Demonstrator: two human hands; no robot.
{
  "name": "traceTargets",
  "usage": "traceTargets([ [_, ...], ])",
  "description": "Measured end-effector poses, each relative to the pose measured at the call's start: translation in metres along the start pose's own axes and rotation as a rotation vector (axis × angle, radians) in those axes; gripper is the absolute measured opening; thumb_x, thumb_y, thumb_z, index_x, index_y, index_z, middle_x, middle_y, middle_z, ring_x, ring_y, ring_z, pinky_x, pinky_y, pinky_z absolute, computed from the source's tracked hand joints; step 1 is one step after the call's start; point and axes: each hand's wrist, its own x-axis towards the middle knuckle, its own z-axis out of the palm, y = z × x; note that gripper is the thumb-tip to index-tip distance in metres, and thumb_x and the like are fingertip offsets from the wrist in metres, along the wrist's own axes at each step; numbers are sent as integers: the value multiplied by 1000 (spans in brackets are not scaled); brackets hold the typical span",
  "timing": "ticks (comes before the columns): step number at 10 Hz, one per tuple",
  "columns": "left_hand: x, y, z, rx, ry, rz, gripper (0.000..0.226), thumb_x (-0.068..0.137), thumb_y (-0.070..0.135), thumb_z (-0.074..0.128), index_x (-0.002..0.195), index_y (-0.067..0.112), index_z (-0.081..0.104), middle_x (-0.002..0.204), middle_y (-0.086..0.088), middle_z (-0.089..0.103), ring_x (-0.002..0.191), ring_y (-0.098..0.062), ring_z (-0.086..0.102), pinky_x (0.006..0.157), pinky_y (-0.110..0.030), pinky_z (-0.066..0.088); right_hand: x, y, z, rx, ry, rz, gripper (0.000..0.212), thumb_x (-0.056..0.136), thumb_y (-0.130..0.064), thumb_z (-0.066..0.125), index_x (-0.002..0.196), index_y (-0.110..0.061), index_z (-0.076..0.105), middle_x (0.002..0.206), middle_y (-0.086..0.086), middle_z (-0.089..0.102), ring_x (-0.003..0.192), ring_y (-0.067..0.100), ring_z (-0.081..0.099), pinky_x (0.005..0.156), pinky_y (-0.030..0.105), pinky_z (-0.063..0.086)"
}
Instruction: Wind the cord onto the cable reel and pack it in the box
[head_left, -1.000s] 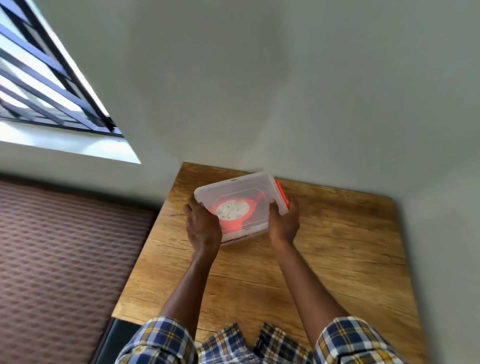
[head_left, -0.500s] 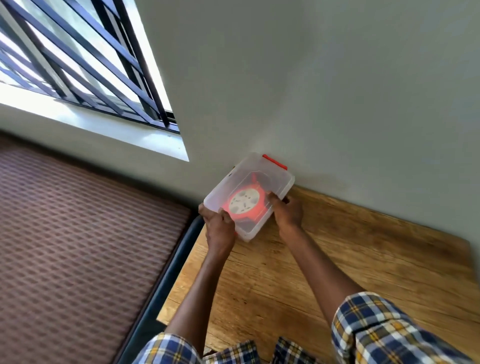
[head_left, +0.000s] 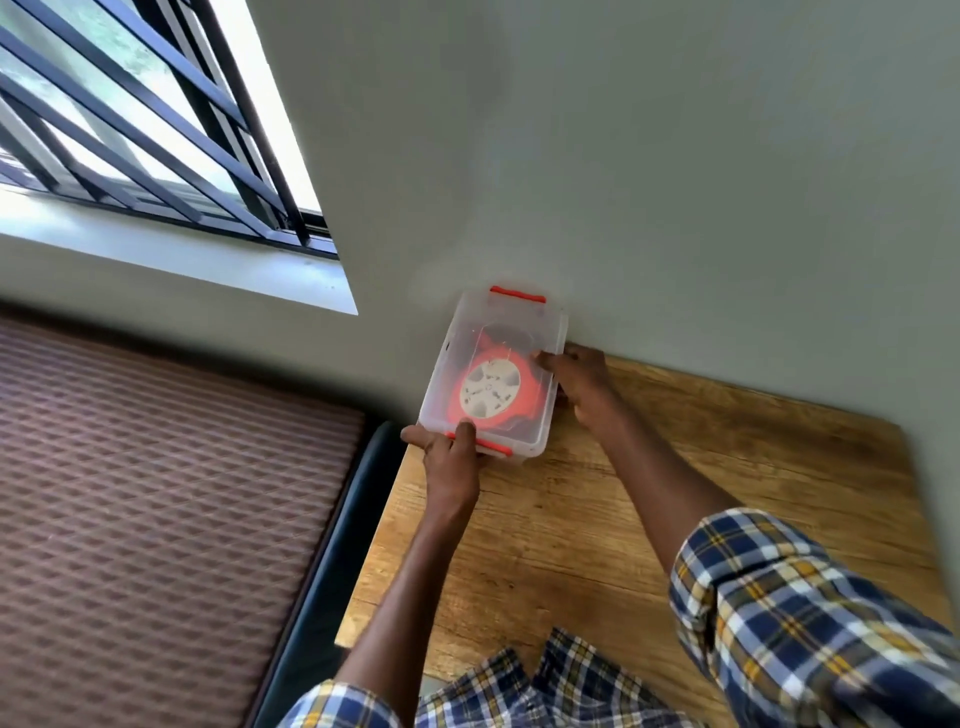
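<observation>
A clear plastic box (head_left: 545, 415) with red latches stands at the far left corner of the wooden table (head_left: 675, 493), against the wall. Its lid is on. Through the lid I see the red cable reel (head_left: 491, 391) with its pale round face. My left hand (head_left: 449, 457) grips the box's near end, thumb on the near red latch (head_left: 491, 446). My right hand (head_left: 579, 382) holds the right long side, fingers on the lid's edge. The far red latch (head_left: 518, 293) touches the wall.
A grey wall (head_left: 675, 182) rises right behind the table. Beside the table's left edge lies a brown patterned mattress (head_left: 156, 519) with a dark border. A barred window (head_left: 130, 130) is at the upper left.
The box has been turned and shifted to the table's far left corner against the wall. My left hand moved to the near latch end; my right hand stayed on its side.
</observation>
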Motion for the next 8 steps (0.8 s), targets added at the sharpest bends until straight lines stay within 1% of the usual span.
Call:
traceTargets([
  [1, 0, 5, 3, -34, -42, -53, 21, 111, 19, 47, 128, 8, 52, 127, -19, 66, 116, -32, 69, 100, -56, 59, 7, -4, 2, -66, 27, -19, 36, 83, -26, 84, 114, -10, 74, 108, 10, 77, 89, 25, 75, 79, 39, 63],
  [2, -2, 9, 3, 0, -58, -47, 20, 111, 22, 47, 131, 17, 47, 127, -17, 66, 114, -30, 70, 98, -53, 61, 8, -5, 3, -171, 96, -42, 43, 82, -36, 84, 116, -11, 75, 111, 9, 77, 95, 27, 74, 87, 45, 62],
  [3, -8, 11, -2, 145, -38, -12, 21, 111, 39, 52, 117, 26, 37, 125, -17, 66, 114, -35, 69, 98, -55, 60, -8, -7, 0, -396, 159, -122, 52, 90, -53, 71, 123, -13, 69, 119, 7, 74, 98, 25, 71, 82, 37, 60],
  [4, -18, 14, -8, 459, 173, 124, 64, 104, 58, 54, 139, 10, 29, 138, -23, 60, 117, -43, 65, 89, -45, 54, -35, 0, -15, -525, 242, -288, 44, 99, -53, 58, 120, -16, 68, 115, 4, 75, 92, 18, 68, 64, 23, 45],
  [5, -36, 27, -4, 654, 354, 398, 57, 104, 44, 59, 141, 8, 35, 132, -21, 62, 114, -44, 66, 83, -49, 54, -66, 14, -41, -669, 309, -504, 39, 101, -41, 58, 131, -16, 62, 124, 5, 72, 109, 26, 69, 79, 29, 52],
  [6, -56, 44, 23, 802, 270, 672, 46, 102, 32, 64, 137, 7, 47, 124, -17, 64, 111, -37, 63, 84, -49, 54, -94, 20, -77, -841, 382, -696, 45, 101, -38, 58, 140, -17, 53, 136, 6, 65, 120, 27, 63, 94, 43, 55],
  [7, -89, 58, 65, 895, 114, 833, 38, 101, 27, 62, 132, 8, 53, 124, -16, 63, 111, -37, 59, 85, -49, 51, -123, 12, -130, -951, 430, -798, 46, 100, -35, 56, 142, -18, 51, 144, 7, 57, 133, 27, 53, 102, 52, 47],
  [8, -117, 74, 109, 976, -18, 963, 37, 100, 26, 62, 133, 10, 55, 127, -13, 63, 115, -35, 59, 90, -49, 50, -140, -3, -183, -995, 526, -874, 47, 99, -32, 56, 143, -16, 51, 149, 7, 51, 139, 25, 46, 107, 53, 39],
])
